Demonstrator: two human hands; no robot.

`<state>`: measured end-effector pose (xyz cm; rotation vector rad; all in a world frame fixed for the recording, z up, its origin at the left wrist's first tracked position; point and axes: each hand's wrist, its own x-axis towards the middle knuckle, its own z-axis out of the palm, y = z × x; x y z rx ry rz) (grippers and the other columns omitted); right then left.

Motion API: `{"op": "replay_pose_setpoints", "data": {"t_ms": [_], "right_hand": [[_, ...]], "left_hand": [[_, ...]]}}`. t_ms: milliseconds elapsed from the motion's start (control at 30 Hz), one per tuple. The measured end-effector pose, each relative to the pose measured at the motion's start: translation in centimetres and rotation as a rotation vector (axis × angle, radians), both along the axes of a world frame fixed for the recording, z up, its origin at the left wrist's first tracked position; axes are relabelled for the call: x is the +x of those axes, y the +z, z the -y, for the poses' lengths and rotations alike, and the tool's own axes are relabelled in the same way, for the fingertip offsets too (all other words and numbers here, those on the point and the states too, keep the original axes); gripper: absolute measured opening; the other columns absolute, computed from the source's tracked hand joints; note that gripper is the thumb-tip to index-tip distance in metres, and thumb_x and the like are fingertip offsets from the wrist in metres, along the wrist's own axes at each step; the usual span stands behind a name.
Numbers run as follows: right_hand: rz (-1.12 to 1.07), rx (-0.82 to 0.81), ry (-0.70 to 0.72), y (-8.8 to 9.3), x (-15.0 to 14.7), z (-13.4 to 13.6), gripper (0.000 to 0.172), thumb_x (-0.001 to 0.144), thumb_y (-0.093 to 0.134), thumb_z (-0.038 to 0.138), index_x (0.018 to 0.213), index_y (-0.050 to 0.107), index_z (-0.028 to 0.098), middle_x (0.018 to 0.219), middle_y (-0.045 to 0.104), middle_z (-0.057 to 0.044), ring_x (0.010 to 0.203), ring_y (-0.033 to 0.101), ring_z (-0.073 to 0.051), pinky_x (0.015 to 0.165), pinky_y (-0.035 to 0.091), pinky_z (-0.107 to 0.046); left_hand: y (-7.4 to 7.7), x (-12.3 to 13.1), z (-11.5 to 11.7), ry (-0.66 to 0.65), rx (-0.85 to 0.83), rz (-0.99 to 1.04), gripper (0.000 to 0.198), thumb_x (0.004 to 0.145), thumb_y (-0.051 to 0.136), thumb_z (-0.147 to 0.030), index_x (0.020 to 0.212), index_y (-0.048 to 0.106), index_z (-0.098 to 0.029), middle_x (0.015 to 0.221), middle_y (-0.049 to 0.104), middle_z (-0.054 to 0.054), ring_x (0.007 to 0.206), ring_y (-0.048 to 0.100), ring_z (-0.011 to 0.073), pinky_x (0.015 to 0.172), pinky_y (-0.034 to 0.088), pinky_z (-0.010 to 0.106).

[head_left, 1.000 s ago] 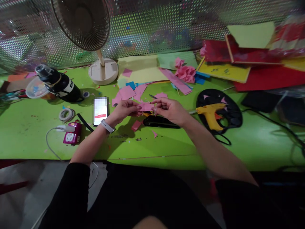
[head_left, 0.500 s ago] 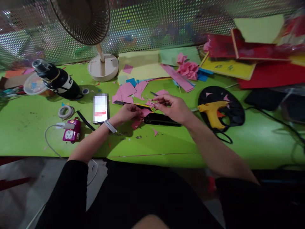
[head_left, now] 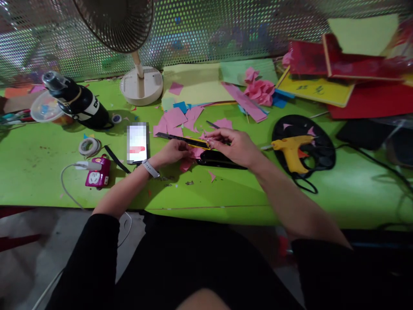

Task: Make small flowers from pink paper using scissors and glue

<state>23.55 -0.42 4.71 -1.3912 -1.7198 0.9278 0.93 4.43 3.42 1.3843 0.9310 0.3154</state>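
My left hand (head_left: 174, 153), with a pale band on its wrist, is closed with thumb and fingers on a piece of pink paper (head_left: 196, 152). Facing it, my right hand (head_left: 234, 145) pinches a small scrap of pink paper at its fingertips, partly hidden by the fingers. Between and behind the hands lies a yellow and black utility knife (head_left: 190, 141), its blade end toward the left. A long black object (head_left: 221, 159), kind unclear, rests under my right hand. Behind them are several cut pink paper pieces (head_left: 174, 118) and a slim dark tool (head_left: 212, 125).
On the green table (head_left: 180, 200) stand a fan (head_left: 142, 88) and a black bottle (head_left: 85, 105). A phone (head_left: 137, 142), tape roll (head_left: 89, 147) and purple power adapter (head_left: 97, 172) lie left. Right is a yellow glue gun (head_left: 292, 153) on a black pad (head_left: 324, 148). Crumpled pink paper (head_left: 260, 91) lies behind.
The view has shifted slightly. My left hand has drawn back a little from the knife, showing more of its yellow body, and the pink paper sits lower. My right hand stays pinched nearby.
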Motion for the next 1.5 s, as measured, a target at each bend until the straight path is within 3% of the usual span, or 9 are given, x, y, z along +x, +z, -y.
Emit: {"op": "replay_pose_setpoints", "data": {"t_ms": [267, 400, 500, 600, 767, 1300, 1500], "right_hand": [[0.04, 0.039, -0.022, 0.1, 0.1, -0.1, 0.02, 0.087, 0.067, 0.032, 0.101, 0.074, 0.021, 0.099, 0.076, -0.007, 0.082, 0.068, -0.021, 0.078, 0.057, -0.04], [0.031, 0.138, -0.059, 0.2, 0.2, -0.3, 0.02, 0.087, 0.067, 0.037, 0.098, 0.074, 0.022, 0.099, 0.074, -0.007, 0.082, 0.066, -0.021, 0.076, 0.057, -0.041], [-0.015, 0.123, -0.077, 0.2, 0.0, -0.3, 0.029, 0.087, 0.067, 0.045, 0.103, 0.073, 0.022, 0.103, 0.073, -0.008, 0.084, 0.067, -0.021, 0.079, 0.057, -0.042], [-0.1, 0.027, -0.052, -0.1, -0.2, -0.2, 0.037, 0.086, 0.068, 0.051, 0.109, 0.07, 0.023, 0.103, 0.073, -0.008, 0.087, 0.068, -0.021, 0.082, 0.057, -0.041], [-0.202, -0.007, 0.005, -0.5, -0.2, 0.0, 0.03, 0.088, 0.067, 0.044, 0.109, 0.07, 0.023, 0.1, 0.073, -0.006, 0.087, 0.068, -0.019, 0.081, 0.058, -0.037], [-0.141, -0.006, 0.011, -0.9, 0.0, -0.1, 0.028, 0.088, 0.065, 0.041, 0.11, 0.07, 0.024, 0.102, 0.074, -0.006, 0.088, 0.068, -0.02, 0.079, 0.058, -0.038], [-0.123, -0.025, 0.015, -0.6, -0.1, -0.1, 0.037, 0.086, 0.067, 0.044, 0.114, 0.069, 0.02, 0.095, 0.072, -0.006, 0.081, 0.066, -0.018, 0.076, 0.055, -0.035]], "left_hand": [[0.3, -0.6, -0.4, 0.006, 0.072, 0.002, 0.009, 0.083, 0.07, -0.017, 0.078, 0.068, -0.01, 0.077, 0.073, 0.008, 0.066, 0.068, 0.0124, 0.071, 0.057, 0.029], [1.7, -1.1, -0.7, 0.133, 0.018, 0.113, 0.011, 0.085, 0.07, -0.019, 0.091, 0.068, -0.009, 0.083, 0.075, 0.008, 0.075, 0.072, 0.0126, 0.078, 0.059, 0.03], [2.4, -1.0, -0.6, 0.198, 0.051, 0.164, 0.014, 0.086, 0.07, -0.022, 0.092, 0.066, -0.01, 0.082, 0.075, 0.007, 0.075, 0.072, 0.0109, 0.078, 0.059, 0.028], [2.6, -0.5, -0.1, 0.184, 0.054, 0.166, 0.015, 0.087, 0.07, -0.023, 0.093, 0.066, -0.011, 0.083, 0.075, 0.006, 0.074, 0.072, 0.0102, 0.076, 0.059, 0.026], [2.5, -0.1, 0.7, 0.145, 0.022, 0.215, 0.017, 0.085, 0.071, -0.024, 0.095, 0.065, -0.011, 0.085, 0.076, 0.006, 0.073, 0.073, 0.0105, 0.074, 0.06, 0.024], [2.7, -0.4, 0.7, 0.149, -0.033, 0.193, 0.021, 0.082, 0.074, -0.024, 0.096, 0.066, -0.01, 0.086, 0.075, 0.007, 0.075, 0.073, 0.0118, 0.075, 0.059, 0.027], [2.6, -0.3, 0.7, 0.15, -0.016, 0.176, 0.021, 0.084, 0.073, -0.027, 0.095, 0.067, -0.011, 0.085, 0.075, 0.006, 0.073, 0.072, 0.0104, 0.073, 0.059, 0.025]]}}
